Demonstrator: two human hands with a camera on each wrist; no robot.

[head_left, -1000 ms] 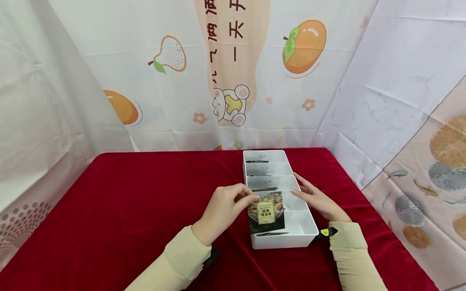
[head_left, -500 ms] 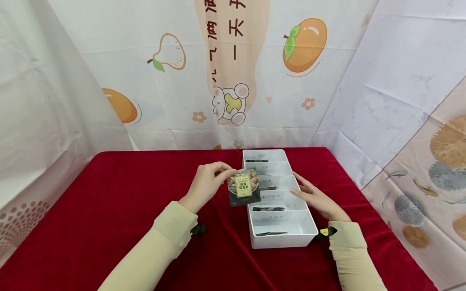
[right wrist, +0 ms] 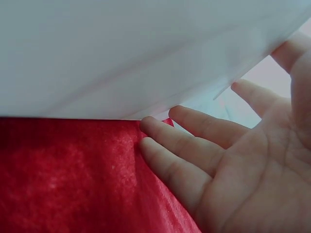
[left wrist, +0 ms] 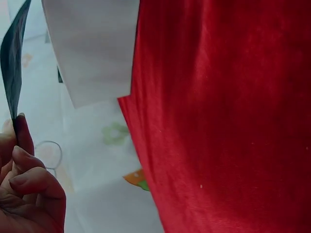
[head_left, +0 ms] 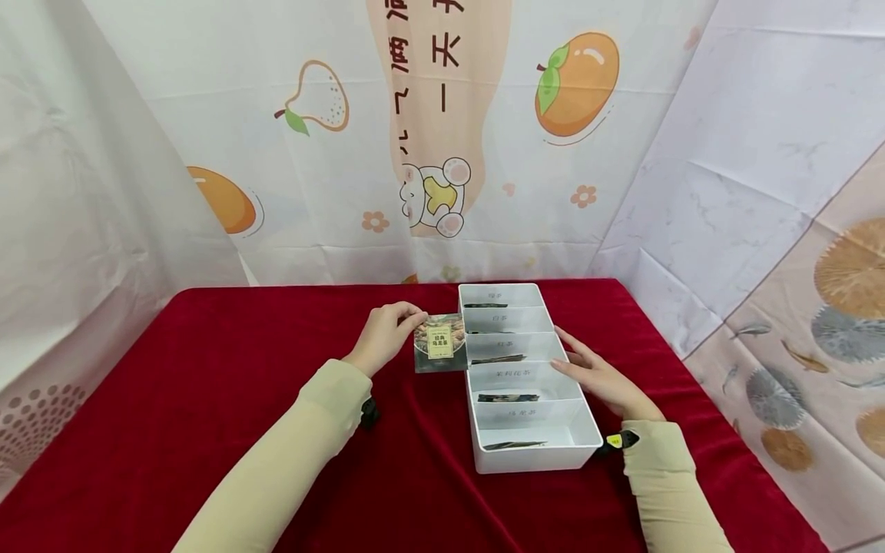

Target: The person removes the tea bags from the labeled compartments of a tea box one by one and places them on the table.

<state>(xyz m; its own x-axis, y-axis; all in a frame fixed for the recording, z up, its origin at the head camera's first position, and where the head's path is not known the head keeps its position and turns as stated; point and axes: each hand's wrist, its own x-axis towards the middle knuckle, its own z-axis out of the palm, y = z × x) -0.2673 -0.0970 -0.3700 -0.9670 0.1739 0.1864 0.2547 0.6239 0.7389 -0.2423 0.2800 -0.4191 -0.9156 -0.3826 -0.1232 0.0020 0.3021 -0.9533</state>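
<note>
My left hand (head_left: 382, 338) pinches a dark square tea sachet (head_left: 439, 343) by its upper left corner. The sachet's printed front, with a pale yellow label, faces up, and its right edge meets the box's left side in the head view. In the left wrist view the sachet (left wrist: 13, 63) appears nearly edge-on between thumb and fingertips. A long white divided box (head_left: 535, 459) stands on the red cloth. My right hand (head_left: 608, 380) rests against its right side, thumb at the rim. The right wrist view shows its fingers (right wrist: 194, 150) extended, their tips at the box's lower edge.
Several labelled compartments run along the box, with thin sachets in them, such as a dark one (head_left: 508, 398) and one in the nearest compartment (head_left: 514, 445). Red cloth (head_left: 228, 399) covers the table. A printed white curtain (head_left: 332, 192) hangs behind.
My left hand has moved left and away with the sachet, from over the near compartments to beside the box's left side. My right hand has stayed at the box.
</note>
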